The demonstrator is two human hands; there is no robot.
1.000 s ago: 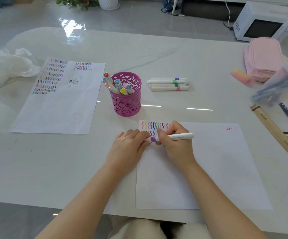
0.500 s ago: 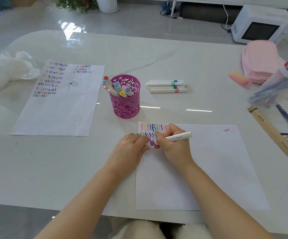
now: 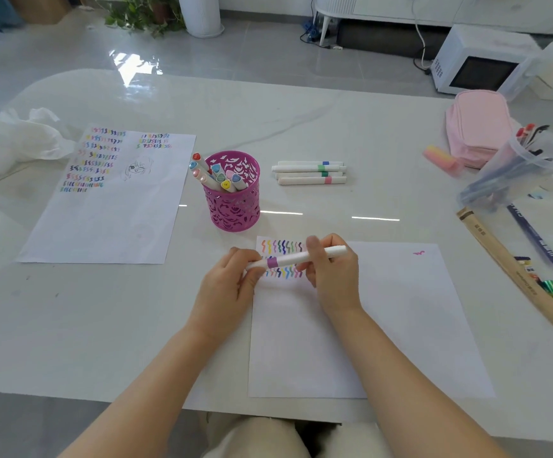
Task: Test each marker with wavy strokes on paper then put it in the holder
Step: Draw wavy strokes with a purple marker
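Right hand (image 3: pixel 333 276) grips the barrel of the purple-banded marker (image 3: pixel 296 257), fingers curled round it. Left hand (image 3: pixel 225 289) pinches the marker's left end, just past the band. A second ago the tip was down on the paper (image 3: pixel 384 325), with the right hand writing and the left resting by the sheet's edge. Now the marker is off the sheet, held roughly level between both hands, above the wavy strokes (image 3: pixel 281 247) in the paper's top-left corner. A white section shows left of the band, so the cap looks to be going on or just seated, but the frame doesn't show which. Read: the stroke test for this one is done, and the drop-in comes next. The pink holder (image 3: pixel 234 206) stands just beyond the paper's top-left corner, near the hands, with several tested markers (image 3: pixel 215 175) already leaning inside. Four untested markers (image 3: pixel 310 172) lie side by side on the table (image 3: pixel 367 127) right of the holder, so more cycles remain. A used test sheet (image 3: pixel 110 209) sits left of the holder, out of the way.
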